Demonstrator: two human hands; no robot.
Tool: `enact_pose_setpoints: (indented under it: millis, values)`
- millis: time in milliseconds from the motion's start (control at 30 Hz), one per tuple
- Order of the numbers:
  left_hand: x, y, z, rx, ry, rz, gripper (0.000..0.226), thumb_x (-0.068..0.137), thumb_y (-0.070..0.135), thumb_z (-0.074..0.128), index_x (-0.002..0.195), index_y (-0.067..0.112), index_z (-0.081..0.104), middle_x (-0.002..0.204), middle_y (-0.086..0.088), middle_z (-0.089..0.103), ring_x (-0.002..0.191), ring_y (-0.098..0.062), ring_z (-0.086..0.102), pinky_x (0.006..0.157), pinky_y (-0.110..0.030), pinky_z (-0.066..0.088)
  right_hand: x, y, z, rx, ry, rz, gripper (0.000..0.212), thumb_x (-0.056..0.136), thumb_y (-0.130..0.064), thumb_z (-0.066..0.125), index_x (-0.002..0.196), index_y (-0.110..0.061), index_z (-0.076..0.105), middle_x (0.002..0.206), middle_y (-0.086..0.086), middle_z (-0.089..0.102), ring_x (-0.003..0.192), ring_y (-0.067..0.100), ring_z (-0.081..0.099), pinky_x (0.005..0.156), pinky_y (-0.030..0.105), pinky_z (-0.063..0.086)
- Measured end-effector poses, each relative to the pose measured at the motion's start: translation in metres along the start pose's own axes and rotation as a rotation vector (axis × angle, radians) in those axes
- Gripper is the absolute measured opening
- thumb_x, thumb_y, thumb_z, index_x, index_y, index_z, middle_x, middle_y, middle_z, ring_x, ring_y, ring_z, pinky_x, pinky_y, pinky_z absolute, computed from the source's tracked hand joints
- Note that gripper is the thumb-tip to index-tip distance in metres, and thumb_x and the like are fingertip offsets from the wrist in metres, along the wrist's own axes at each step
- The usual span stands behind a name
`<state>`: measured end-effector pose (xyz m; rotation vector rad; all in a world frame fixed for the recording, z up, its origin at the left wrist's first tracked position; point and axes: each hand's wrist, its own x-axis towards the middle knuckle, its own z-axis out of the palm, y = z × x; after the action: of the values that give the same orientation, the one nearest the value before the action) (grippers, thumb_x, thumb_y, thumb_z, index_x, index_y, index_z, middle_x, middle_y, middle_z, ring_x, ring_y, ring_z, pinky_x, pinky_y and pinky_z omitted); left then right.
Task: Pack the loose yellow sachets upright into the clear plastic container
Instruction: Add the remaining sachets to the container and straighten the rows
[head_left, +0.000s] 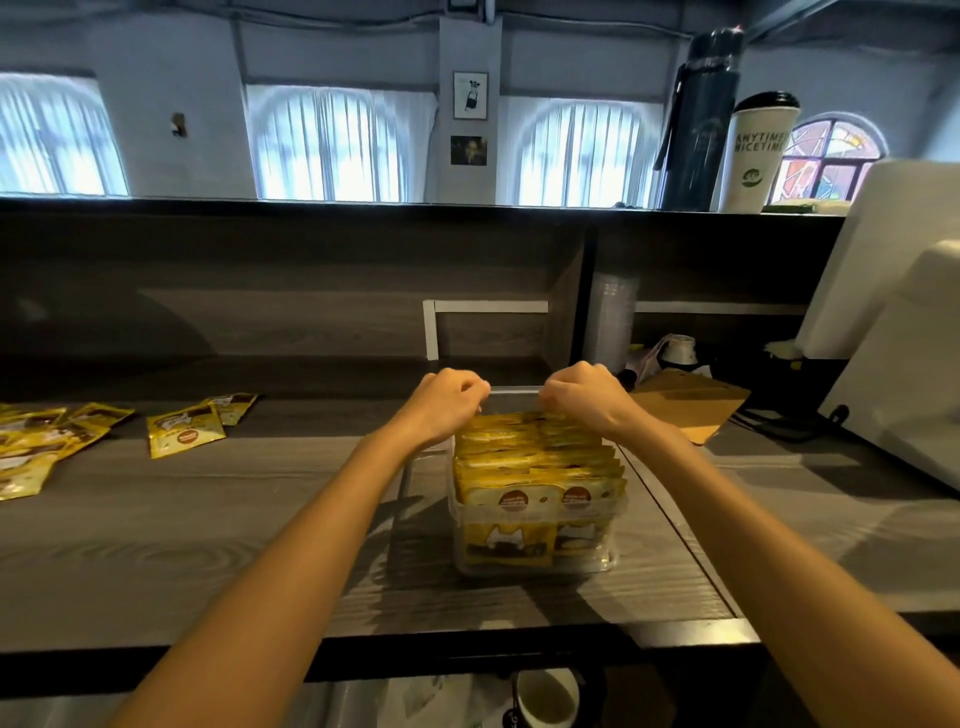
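A clear plastic container (535, 564) stands on the wooden counter, packed with several upright yellow sachets (537, 462). My left hand (447, 402) and my right hand (584, 397) are both at the far end of the row, fingers curled onto the tops of the rearmost sachets. What exactly each pinches is hidden by the knuckles. Loose yellow sachets lie flat on the counter to the left: one (184, 431) nearest, another (234, 405) behind it, and a pile (36, 447) at the left edge.
A brown clipboard (691, 408) lies right of the container. A white machine (893, 332) fills the right side. A dark flask (698, 119) and a white cup (758, 150) stand on the upper ledge. A cup (548, 696) sits below the counter's front edge.
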<state>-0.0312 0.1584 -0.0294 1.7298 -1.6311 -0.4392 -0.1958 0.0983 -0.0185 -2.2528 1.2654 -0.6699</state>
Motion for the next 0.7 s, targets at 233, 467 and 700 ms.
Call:
enact_pose_setpoints:
  millis: [233, 467, 700]
  values:
    - [-0.012, -0.019, -0.053, 0.059, 0.360, -0.070, 0.033, 0.097, 0.017, 0.039, 0.127, 0.016, 0.053, 0.123, -0.012, 0.058, 0.115, -0.023, 0.054, 0.093, -0.034, 0.042, 0.004, -0.087, 0.033, -0.126, 0.178, -0.218, 0.028, 0.092, -0.018, 0.044, 0.103, -0.006, 0.067, 0.104, 0.011, 0.066, 0.097, 0.027, 0.062, 0.086, 0.039, 0.053]
    - [-0.064, -0.092, -0.109, 0.197, 0.608, -0.393, 0.031, 0.094, 0.012, 0.040, 0.118, 0.009, 0.061, 0.121, -0.018, 0.058, 0.116, -0.032, 0.049, 0.093, -0.038, 0.042, 0.007, -0.167, 0.127, -0.030, 0.033, -0.267, 0.028, 0.092, -0.020, 0.047, 0.105, -0.003, 0.064, 0.103, 0.016, 0.066, 0.097, 0.033, 0.061, 0.083, 0.037, 0.052]
    - [-0.109, -0.196, -0.150, 0.320, 0.583, -0.675, 0.029, 0.092, 0.011, 0.040, 0.106, 0.003, 0.064, 0.117, -0.021, 0.060, 0.111, -0.037, 0.053, 0.087, -0.039, 0.044, 0.016, -0.195, 0.242, -0.076, -0.226, -0.221, 0.037, 0.092, -0.019, 0.045, 0.124, -0.001, 0.051, 0.132, 0.020, 0.049, 0.121, 0.039, 0.048, 0.095, 0.040, 0.042]
